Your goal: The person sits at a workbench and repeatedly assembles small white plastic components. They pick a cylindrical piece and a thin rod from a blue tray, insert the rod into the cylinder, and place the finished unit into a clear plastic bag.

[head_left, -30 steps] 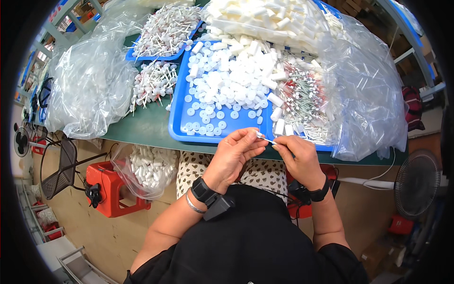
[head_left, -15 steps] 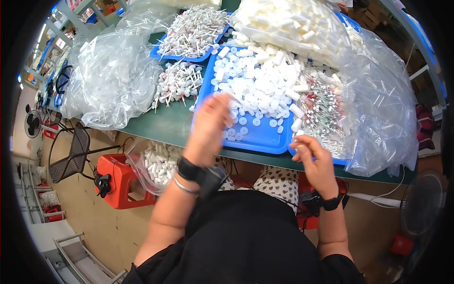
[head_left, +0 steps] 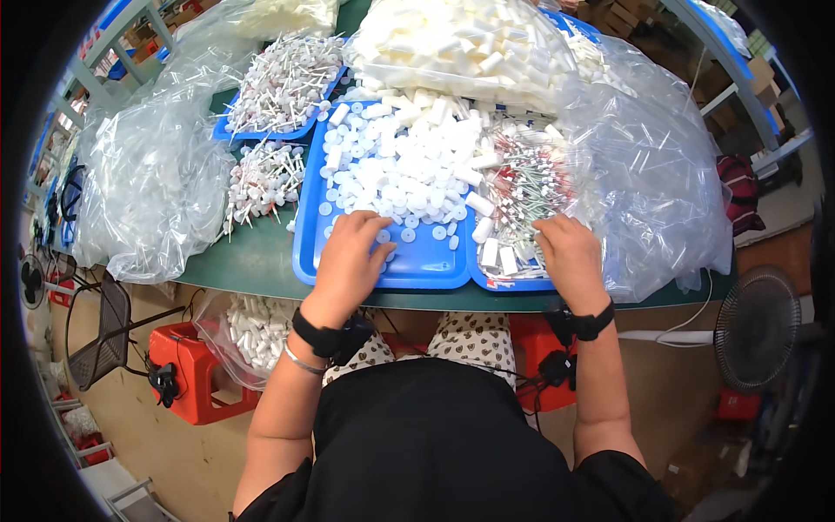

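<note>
My left hand [head_left: 348, 261] is at the near left of a blue tray [head_left: 426, 274], fingers bent down and thumb apart, beside loose translucent white discs [head_left: 409, 235]. I see nothing held in it. White cylinders [head_left: 444, 130] are heaped with the discs toward the back of that tray. My right hand [head_left: 570, 261] is over a second tray of thin wire-like pins with red and white ends [head_left: 531, 178]. Its fingertips are bent together at the edge of the pin pile; what is between them, if anything, is hidden. A few white cylinders [head_left: 490, 252] lie just left of it.
White pins with disc heads fill a blue tray [head_left: 283, 96] at the back left, with a loose pile [head_left: 265, 183] in front. Clear plastic bags [head_left: 152, 191] flank the trays. A large bag of white cylinders [head_left: 461, 48] stands behind. A red stool [head_left: 187, 365] is below the table.
My left hand has gone from a blurred sweep above the tray to its near left part. My right hand has moved forward from the tray's near edge to the pins. The whole view has shifted left.
</note>
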Demonstrator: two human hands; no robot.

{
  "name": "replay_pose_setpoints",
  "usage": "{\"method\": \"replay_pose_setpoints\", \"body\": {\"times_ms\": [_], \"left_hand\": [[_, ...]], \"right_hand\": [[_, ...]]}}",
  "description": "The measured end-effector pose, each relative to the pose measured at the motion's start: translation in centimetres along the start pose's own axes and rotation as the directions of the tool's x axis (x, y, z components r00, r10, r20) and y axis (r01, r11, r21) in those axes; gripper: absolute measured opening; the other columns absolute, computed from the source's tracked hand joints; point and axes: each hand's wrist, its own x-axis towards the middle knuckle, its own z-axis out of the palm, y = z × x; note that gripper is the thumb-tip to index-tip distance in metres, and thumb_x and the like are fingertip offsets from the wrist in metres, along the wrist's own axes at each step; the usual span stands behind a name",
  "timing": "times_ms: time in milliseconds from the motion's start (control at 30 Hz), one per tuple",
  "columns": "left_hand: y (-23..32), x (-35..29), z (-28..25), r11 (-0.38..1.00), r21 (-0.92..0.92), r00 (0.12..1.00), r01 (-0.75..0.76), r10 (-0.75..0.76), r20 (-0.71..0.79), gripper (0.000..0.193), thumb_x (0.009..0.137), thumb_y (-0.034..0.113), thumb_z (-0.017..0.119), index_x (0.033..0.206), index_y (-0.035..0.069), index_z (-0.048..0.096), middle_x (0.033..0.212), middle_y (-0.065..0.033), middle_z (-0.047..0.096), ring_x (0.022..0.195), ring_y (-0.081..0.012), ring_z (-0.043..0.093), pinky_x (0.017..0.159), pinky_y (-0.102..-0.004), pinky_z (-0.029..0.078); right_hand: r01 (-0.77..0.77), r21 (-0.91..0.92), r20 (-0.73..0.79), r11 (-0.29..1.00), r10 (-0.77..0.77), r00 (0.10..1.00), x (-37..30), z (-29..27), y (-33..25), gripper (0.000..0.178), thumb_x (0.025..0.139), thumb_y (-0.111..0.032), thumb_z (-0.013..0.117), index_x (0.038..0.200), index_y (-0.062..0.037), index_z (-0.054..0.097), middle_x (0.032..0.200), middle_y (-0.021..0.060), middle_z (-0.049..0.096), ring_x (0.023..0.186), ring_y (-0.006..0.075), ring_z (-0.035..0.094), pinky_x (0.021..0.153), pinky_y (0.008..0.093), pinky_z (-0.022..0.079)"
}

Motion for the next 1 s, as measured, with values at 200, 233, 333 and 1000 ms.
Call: {"method": "replay_pose_setpoints", "body": {"times_ms": [200,233,333,1000], "left_hand": [[-0.4,-0.4,0.9,0.974,0.195,0.988,-0.117,0.095,0.121,0.018,0.073,0.006,0.072,0.090,0.002,0.067,0.094,-0.0111,0.060,0.095,-0.0306,0.055,0.081,-0.0390,0.047],[-0.6,-0.5,0.9,0.971,0.201,0.985,-0.126,0.099,0.138,0.016,0.073,0.006,0.072,0.088,0.002,0.067,0.093,-0.0109,0.060,0.094,-0.0305,0.055,0.080,-0.0395,0.047],[-0.7,-0.5,1.1,0.977,0.177,0.981,-0.116,0.085,0.172,0.014,0.074,0.008,0.072,0.085,0.002,0.067,0.092,-0.0102,0.060,0.091,-0.0306,0.057,0.079,-0.0385,0.046],[4.6,-2.9,4.0,-0.540,-0.634,0.662,0.553,-0.177,0.729,0.029,0.097,0.022,0.058,0.115,-0.001,0.057,0.097,-0.0046,0.062,0.082,-0.0099,0.060,0.073,-0.0200,0.051]], "right_hand": [[0.092,-0.053,0.020,0.994,-0.091,0.996,1.8,1.6,-0.8,0.007,0.076,-0.011,0.068,0.080,-0.0064,0.063,0.078,0.0091,0.057,0.077,0.0287,0.059,0.069,0.0412,0.047],[0.092,-0.075,0.050,0.993,-0.088,0.995,1.8,2.0,-0.8,0.008,0.076,-0.011,0.068,0.078,-0.0063,0.062,0.078,0.0095,0.057,0.077,0.0289,0.060,0.069,0.0412,0.047],[0.066,-0.122,0.116,0.990,-0.051,0.992,1.6,3.0,-0.5,0.008,0.077,-0.012,0.068,0.079,-0.0061,0.063,0.080,0.0102,0.059,0.075,0.0301,0.061,0.067,0.0414,0.048],[0.208,0.279,-0.091,0.938,-0.190,0.978,-0.7,-2.2,-6.7,0.009,0.078,-0.009,0.073,0.083,-0.0058,0.066,0.069,0.0045,0.060,0.063,0.0229,0.052,0.061,0.0354,0.039]]}}
